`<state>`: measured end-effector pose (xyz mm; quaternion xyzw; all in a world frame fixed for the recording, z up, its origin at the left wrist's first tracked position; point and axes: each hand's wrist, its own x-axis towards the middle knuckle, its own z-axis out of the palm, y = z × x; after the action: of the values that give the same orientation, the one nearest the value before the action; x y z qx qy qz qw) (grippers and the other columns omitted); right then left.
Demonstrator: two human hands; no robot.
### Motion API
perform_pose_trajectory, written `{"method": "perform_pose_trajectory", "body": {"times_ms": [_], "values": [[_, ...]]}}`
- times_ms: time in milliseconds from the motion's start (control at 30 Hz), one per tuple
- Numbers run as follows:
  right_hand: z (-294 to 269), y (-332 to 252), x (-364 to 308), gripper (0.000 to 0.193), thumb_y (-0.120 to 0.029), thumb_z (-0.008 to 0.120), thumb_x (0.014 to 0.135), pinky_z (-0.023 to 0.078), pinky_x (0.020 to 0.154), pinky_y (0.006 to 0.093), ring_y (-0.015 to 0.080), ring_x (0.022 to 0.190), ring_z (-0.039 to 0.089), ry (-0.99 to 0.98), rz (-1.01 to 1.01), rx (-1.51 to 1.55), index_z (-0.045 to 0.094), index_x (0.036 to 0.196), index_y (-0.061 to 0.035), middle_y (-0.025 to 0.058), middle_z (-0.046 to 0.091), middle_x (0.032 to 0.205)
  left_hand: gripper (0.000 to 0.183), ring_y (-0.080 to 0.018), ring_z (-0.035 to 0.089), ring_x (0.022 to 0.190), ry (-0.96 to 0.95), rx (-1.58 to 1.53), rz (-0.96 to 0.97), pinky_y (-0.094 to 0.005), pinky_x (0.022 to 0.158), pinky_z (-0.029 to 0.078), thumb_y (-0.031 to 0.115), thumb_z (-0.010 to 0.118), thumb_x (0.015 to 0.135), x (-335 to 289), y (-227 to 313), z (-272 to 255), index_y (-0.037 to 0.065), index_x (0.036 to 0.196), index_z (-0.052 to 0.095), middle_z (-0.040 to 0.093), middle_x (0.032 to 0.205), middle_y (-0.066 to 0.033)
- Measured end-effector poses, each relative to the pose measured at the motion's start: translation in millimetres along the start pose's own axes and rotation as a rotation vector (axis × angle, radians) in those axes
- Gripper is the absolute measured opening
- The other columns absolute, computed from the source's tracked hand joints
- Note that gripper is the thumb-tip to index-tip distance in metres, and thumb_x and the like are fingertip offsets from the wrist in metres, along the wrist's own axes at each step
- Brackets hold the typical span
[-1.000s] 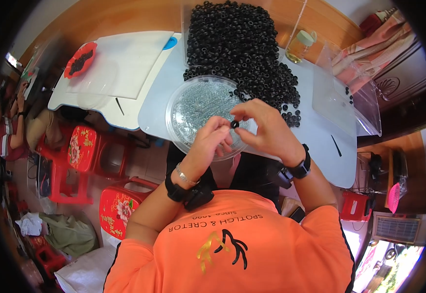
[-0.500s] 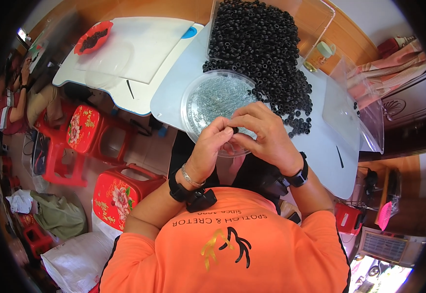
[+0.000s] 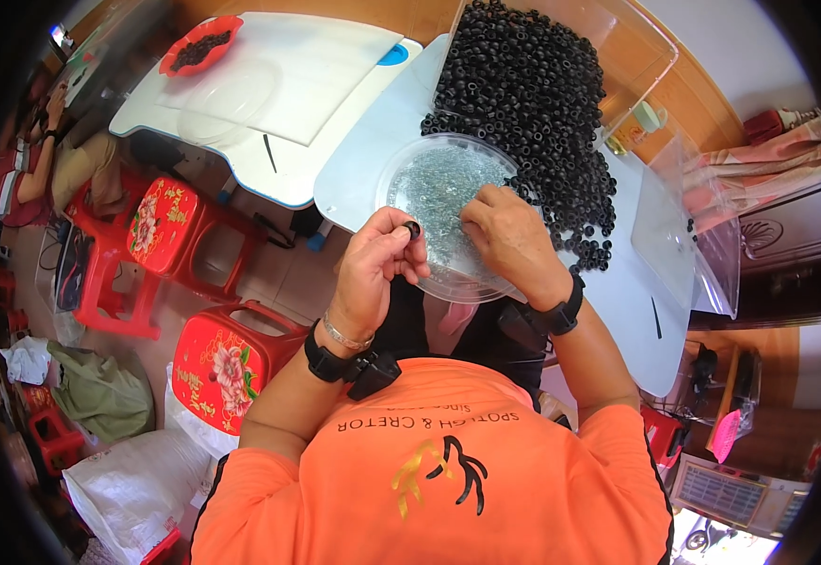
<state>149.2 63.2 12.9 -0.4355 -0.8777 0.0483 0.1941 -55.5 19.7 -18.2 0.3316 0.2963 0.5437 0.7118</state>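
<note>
A small black ring is pinched between the thumb and forefinger of my left hand, just over the near left rim of a round clear tray. That round tray holds a spread of tiny shiny silvery pieces. My right hand reaches into the tray's right side, its fingers bunched together with the tips down among the pieces; whatever they hold is hidden. Beyond the tray lies a big heap of black rings, spilling from a clear bin down to the tray's right edge.
Thin black sticks lie on the white table at left and the pale table at right. A red dish of dark bits stands far left. Red stools fill the floor at left; another person sits beyond them.
My hands have parted. The left has drawn back leftward with the black ring, while the right has let go of it and lowered its fingertips into the tray.
</note>
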Motion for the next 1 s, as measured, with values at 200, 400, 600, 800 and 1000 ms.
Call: {"method": "perform_pose_trajectory", "body": {"times_ms": [200, 400, 600, 800, 1000], "values": [[0.4, 9.4, -4.9, 0.007, -0.004, 0.061, 0.078, 0.048, 0.071, 0.0399, 0.0303, 0.082, 0.058, 0.027, 0.049, 0.034, 0.062, 0.084, -0.0046, 0.0113, 0.057, 0.081, 0.021, -0.0153, 0.061, 0.067, -0.013, 0.008, -0.013, -0.0228, 0.059, 0.046, 0.021, 0.048, 0.094, -0.1, 0.5, 0.5, 0.002, 0.098, 0.054, 0.062, 0.083, -0.0090], [-0.8, 16.5, -9.3, 0.011, -0.001, 0.061, 0.078, 0.050, 0.070, 0.0357, 0.0290, 0.077, 0.063, 0.115, 0.197, 0.278, 0.063, 0.089, -0.0014, 0.0136, 0.064, 0.083, 0.020, -0.0146, 0.061, 0.068, -0.032, 0.025, -0.040, -0.0222, 0.059, 0.046, 0.021, 0.048, 0.095, 2.0, -0.6, 4.2, 0.002, 0.099, 0.054, 0.062, 0.085, -0.0091], [-3.2, 25.4, -13.2, 0.011, -0.005, 0.064, 0.083, 0.049, 0.069, 0.0275, 0.0138, 0.075, 0.062, 0.139, 0.432, 0.690, 0.064, 0.093, 0.0000, 0.0075, 0.066, 0.082, 0.020, -0.0137, 0.061, 0.078, -0.096, 0.148, -0.082, -0.0227, 0.066, 0.046, 0.019, 0.049, 0.094, 8.3, 0.7, 13.6, 0.002, 0.102, 0.055, 0.062, 0.098, -0.0087], [-9.8, 25.3, -10.7, 0.013, -0.009, 0.065, 0.085, 0.047, 0.069, 0.0233, 0.0082, 0.076, 0.057, 0.098, 0.475, 1.151, 0.063, 0.096, -0.0016, 0.0009, 0.064, 0.085, 0.023, -0.0129, 0.058, 0.094, -0.237, 0.487, 0.004, -0.0251, 0.075, 0.046, 0.017, 0.051, 0.093, 30.0, -9.9, 23.2, 0.006, 0.111, 0.057, 0.055, 0.116, -0.0043], [-14.7, 11.2, -11.3, 0.015, -0.013, 0.066, 0.087, 0.047, 0.070, 0.0224, 0.0074, 0.078, 0.057, 0.027, 0.465, 1.257, 0.064, 0.097, -0.0022, 0.0009, 0.064, 0.086, 0.023, -0.0123, 0.056, 0.090, -0.333, 0.494, 0.011, -0.0268, 0.079, 0.045, 0.019, 0.052, 0.093, 30.4, -13.8, 32.9, 0.003, 0.108, 0.057, 0.057, 0.104, -0.0047]]}}
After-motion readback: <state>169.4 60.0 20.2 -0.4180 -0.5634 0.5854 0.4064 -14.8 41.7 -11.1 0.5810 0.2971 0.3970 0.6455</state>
